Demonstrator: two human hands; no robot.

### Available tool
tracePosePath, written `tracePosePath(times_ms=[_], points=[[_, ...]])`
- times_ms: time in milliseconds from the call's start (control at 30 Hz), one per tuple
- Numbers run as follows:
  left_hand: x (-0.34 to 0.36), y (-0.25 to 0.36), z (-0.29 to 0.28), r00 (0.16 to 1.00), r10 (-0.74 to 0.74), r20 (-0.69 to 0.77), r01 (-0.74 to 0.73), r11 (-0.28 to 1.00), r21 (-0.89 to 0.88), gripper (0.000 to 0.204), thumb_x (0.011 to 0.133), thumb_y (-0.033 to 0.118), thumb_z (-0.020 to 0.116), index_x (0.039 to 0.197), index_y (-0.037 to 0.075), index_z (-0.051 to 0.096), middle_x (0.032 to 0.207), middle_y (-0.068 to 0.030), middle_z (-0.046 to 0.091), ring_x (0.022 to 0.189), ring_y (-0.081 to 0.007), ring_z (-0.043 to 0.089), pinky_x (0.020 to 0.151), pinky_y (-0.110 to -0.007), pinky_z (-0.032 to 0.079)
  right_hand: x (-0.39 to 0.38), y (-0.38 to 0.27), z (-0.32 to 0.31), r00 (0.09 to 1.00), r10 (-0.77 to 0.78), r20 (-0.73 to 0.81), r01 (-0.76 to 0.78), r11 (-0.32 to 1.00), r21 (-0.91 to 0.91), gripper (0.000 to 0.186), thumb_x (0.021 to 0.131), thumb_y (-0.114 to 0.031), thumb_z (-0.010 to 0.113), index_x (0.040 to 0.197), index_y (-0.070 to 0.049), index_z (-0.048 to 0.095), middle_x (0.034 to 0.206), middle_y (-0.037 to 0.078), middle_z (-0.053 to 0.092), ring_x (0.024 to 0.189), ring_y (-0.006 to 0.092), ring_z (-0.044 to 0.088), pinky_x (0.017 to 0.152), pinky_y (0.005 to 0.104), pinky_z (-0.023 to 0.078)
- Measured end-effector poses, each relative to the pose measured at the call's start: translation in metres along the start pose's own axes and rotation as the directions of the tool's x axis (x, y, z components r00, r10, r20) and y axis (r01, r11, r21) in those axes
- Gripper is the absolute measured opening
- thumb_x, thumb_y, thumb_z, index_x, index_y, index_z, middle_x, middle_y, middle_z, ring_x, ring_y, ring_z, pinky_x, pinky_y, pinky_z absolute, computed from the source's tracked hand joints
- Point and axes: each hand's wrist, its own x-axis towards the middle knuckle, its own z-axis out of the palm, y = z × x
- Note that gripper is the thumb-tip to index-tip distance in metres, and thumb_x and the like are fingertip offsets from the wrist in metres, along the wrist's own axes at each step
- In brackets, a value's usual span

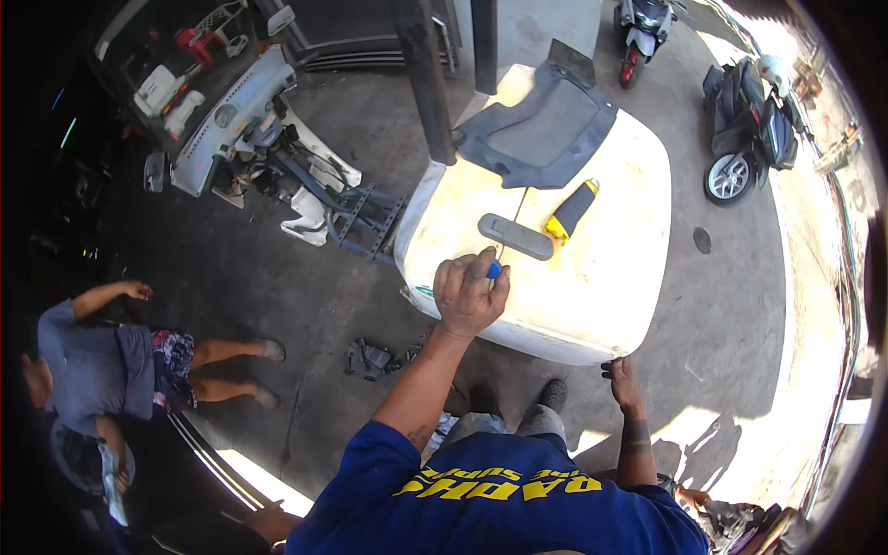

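My left hand (470, 294) is closed around the blue handle of a screwdriver (494, 269), held over the near part of a large white rounded panel (610, 277). Beyond that hand, a long grey plastic piece (516, 236) with rounded ends lies on the panel. A yellow and dark tube-shaped container (573, 212) rests on its side close to the grey piece. Farther back lies a dark grey plastic trim (541, 127) with a framed middle. At the panel's near right corner my right hand (622, 381) has its fingers stretched out by the edge, holding nothing I can see.
Dark posts (425, 83) rise at the panel's far left. A stripped vehicle frame (319, 194) adjoins its left side. Dark parts (370, 359) lie on the floor. Another person (102, 361) is at the left. Two motor scooters (754, 129) (642, 37) stand at the far right.
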Motion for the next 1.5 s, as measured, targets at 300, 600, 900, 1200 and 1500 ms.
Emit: tracePosePath(times_ms=[300,600,900,1200,1500], points=[[0.0,0.001,0.004,0.999,-0.052,0.013,0.05,0.992,0.114,0.038,0.079,0.018,0.073,0.113,0.005,0.064,0.088,-0.0087,0.06,0.078,-0.0256,0.058,0.072,-0.039,0.048,-0.021,-0.07,-0.001,0.963,-0.156,-0.22,0.089,0.954,-0.287,0.088,0.087,-0.039,0.069,0.151,-0.003,0.02,0.095,0.015,0.073,0.097,0.0342,0.068,0.095,0.0473,0.047],[0.0,0.006,0.0,0.991,-0.133,0.003,0.132,0.99,0.053,0.037,0.078,0.016,0.073,0.112,0.004,0.064,0.095,-0.0107,0.067,0.082,-0.0273,0.061,0.075,-0.038,0.049,-0.043,-0.14,-0.002,0.434,-0.898,-0.074,0.655,0.371,-0.658,0.071,0.08,-0.014,0.073,0.139,0.001,0.037,0.116,0.02,0.055,0.104,0.034,0.056,0.094,0.048,0.043],[-0.005,-0.007,-0.035,0.878,-0.457,0.145,0.428,0.612,-0.664,0.044,0.077,0.019,0.083,0.116,0.007,0.066,0.096,-0.0056,0.066,0.082,-0.0145,0.063,0.073,-0.029,0.052,-0.047,-0.197,0.122,0.631,-0.558,0.539,0.726,0.669,-0.158,0.038,0.079,-0.01,0.073,0.113,-0.002,0.056,0.094,0.013,0.063,0.074,0.0217,0.06,0.065,0.0315,0.048],[-0.292,-0.171,-0.088,0.443,-0.894,-0.06,0.864,0.444,-0.236,0.037,0.082,0.002,0.074,0.117,0.003,0.063,0.105,-0.0104,0.065,0.088,-0.0143,0.065,0.073,-0.027,0.052,0.093,-0.028,0.256,0.578,-0.148,0.803,0.789,0.353,-0.503,0.051,0.087,-0.021,0.07,0.129,-0.001,0.05,0.121,0.021,0.058,0.113,0.0393,0.056,0.095,0.0451,0.047],[-0.548,-0.281,0.024,0.304,-0.933,0.194,0.795,0.361,0.488,0.039,0.082,0.027,0.073,0.116,0.011,0.064,0.109,-0.0142,0.064,0.101,-0.0359,0.064,0.087,-0.045,0.053,0.121,0.089,0.285,0.326,-0.774,0.543,0.894,0.067,-0.442,0.011,0.084,-0.006,0.067,0.088,0.003,0.062,0.104,0.015,0.06,0.094,0.0308,0.061,0.08,0.0373,0.053]])
